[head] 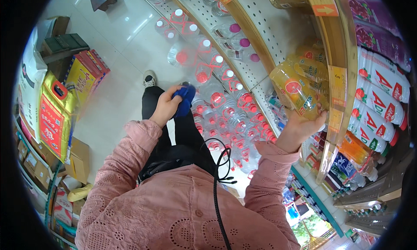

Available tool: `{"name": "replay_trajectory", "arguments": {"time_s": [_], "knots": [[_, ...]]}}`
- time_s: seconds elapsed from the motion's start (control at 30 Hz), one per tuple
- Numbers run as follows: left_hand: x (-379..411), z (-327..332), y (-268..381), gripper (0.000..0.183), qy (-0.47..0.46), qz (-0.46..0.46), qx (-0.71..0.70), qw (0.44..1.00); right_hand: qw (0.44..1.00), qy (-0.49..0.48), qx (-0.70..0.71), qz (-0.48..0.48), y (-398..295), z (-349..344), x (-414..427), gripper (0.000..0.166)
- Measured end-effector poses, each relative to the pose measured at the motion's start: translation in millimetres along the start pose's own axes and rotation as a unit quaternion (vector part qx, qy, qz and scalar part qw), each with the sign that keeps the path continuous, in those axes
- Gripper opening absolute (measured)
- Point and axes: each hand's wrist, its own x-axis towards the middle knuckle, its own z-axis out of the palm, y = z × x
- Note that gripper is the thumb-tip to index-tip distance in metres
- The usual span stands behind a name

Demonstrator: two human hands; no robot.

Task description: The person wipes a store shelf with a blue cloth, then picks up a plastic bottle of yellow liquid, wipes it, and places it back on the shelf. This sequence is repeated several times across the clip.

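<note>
My left hand (167,103) grips a bunched blue cloth (184,100) in front of my dark trousers. On the right, my right hand (302,127) is closed around a bottle of yellow juice (293,87) with a grapefruit picture on its label. The bottle lies tilted at the front of a perforated shelf (257,18), with the hand at its near end. Behind it, more yellow juice bottles (308,65) stand in a row, partly hidden by the held one. A wooden shelf edge with price tags (337,83) runs just beyond my right hand.
Large clear water bottles with red handles (216,98) crowd the floor beside my legs. White strawberry drink bottles (374,90) fill the rack at far right. Packaged sacks (53,119), a cardboard box (78,158) and red-yellow cartons (86,72) stand at left. A black cord (215,184) hangs over my shirt.
</note>
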Motion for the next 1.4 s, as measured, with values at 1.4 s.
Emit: {"name": "replay_trajectory", "arguments": {"time_s": [1.4], "knots": [[5,-61,-91,0.039,0.110,-0.011,-0.040,0.993,0.607,-0.117,-0.659,-0.429,39,121,50,0.057]]}}
